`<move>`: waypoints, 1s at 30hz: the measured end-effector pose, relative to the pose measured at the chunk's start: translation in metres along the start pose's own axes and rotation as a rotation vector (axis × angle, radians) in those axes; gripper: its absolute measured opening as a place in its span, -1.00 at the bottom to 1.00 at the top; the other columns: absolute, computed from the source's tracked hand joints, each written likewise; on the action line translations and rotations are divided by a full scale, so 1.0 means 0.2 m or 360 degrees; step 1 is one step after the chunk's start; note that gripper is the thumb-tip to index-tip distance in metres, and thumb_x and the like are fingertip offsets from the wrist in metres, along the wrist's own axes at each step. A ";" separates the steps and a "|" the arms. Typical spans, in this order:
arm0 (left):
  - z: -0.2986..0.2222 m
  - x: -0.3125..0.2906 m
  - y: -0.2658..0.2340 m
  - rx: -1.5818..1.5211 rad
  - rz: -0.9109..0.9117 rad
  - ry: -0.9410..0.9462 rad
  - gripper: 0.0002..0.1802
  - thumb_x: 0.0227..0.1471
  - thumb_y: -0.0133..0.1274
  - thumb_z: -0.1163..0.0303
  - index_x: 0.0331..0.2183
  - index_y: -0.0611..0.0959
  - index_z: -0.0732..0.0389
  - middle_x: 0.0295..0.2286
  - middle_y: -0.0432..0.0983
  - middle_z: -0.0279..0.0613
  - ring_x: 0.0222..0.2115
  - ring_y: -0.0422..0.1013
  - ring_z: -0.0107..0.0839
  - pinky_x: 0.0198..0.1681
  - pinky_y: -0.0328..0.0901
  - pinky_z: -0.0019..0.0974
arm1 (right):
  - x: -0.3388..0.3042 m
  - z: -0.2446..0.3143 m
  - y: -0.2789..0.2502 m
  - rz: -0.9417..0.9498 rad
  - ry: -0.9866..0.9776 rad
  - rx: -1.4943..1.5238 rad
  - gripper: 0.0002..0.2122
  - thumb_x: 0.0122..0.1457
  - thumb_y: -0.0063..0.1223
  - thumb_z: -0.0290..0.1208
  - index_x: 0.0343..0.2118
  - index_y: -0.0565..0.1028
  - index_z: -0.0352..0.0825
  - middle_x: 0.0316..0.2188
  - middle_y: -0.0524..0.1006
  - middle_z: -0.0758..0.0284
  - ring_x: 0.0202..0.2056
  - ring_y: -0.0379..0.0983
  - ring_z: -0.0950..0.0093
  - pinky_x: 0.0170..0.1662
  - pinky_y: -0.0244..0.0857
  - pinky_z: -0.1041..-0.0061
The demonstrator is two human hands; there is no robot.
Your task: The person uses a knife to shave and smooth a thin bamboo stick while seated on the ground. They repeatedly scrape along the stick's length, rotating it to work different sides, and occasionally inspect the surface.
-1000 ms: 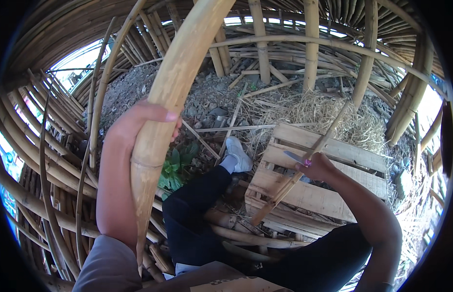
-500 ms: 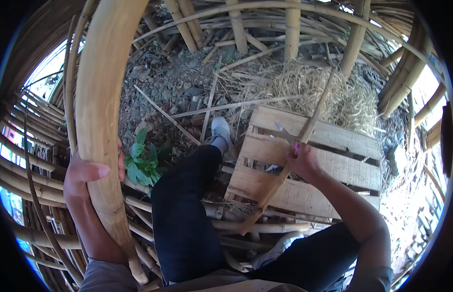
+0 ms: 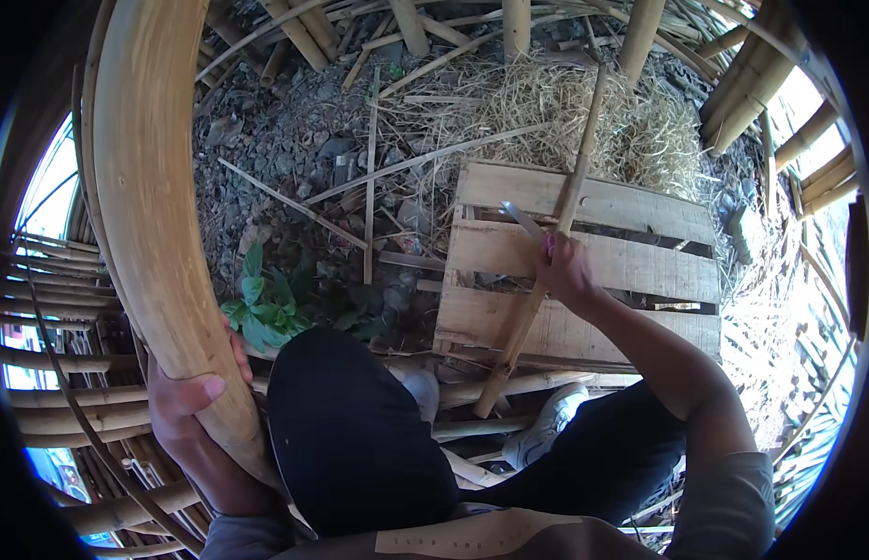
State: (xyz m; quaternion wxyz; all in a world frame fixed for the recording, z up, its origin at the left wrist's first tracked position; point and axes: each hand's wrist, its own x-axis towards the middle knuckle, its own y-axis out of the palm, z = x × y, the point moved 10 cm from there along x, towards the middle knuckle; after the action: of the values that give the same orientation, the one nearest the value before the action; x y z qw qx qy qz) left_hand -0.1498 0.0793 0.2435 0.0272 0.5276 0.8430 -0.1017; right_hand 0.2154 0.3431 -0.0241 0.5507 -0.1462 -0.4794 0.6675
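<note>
My left hand (image 3: 187, 397) is wrapped round a thick, pale bamboo pole (image 3: 159, 168), thumb across its near side. The pole runs from the top left down beside my left knee. Over a slatted wooden platform (image 3: 621, 257), my right hand (image 3: 570, 271) is closed round a thin bamboo stick (image 3: 584, 154). The same hand has a knife (image 3: 522, 220) with a short metal blade and a pinkish handle mostly hidden by the fingers. The blade points up and left, away from the stick. The stick slants across the slats, and its lower end hangs past their near edge.
Bamboo rails (image 3: 70, 397) fence the left side. Upright bamboo posts (image 3: 516, 28) stand at the back. Dry shavings (image 3: 640, 121) are heaped behind the platform. A leafy green plant (image 3: 266, 308) grows beside my left knee, and loose bamboo strips (image 3: 425, 161) lie on stony ground.
My left foot has drawn back toward me, with the knee bent up. Most of the scene has shifted left and up in view. Both hands keep their hold.
</note>
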 end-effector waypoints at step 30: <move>0.73 0.22 1.78 0.0009 0.1559 -0.0650 -0.54 0.40 -0.11 0.26 0.19 0.31 0.32 -0.18 0.54 -0.05 -0.12 0.52 -0.20 0.01 0.41 -0.16 | 0.13 0.03 -0.52 -0.0142 0.0736 0.0577 -0.78 0.10 0.15 -0.41 -0.45 0.44 -0.50 -0.62 0.52 0.00 -0.53 0.58 0.07 -0.45 0.40 0.21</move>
State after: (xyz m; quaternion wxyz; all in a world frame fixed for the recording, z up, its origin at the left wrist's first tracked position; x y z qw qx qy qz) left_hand 0.1412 0.2400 0.0440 0.2337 0.8290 0.4751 -0.1800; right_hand 0.2647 0.3559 0.0710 0.6911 -0.1724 -0.2201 0.6665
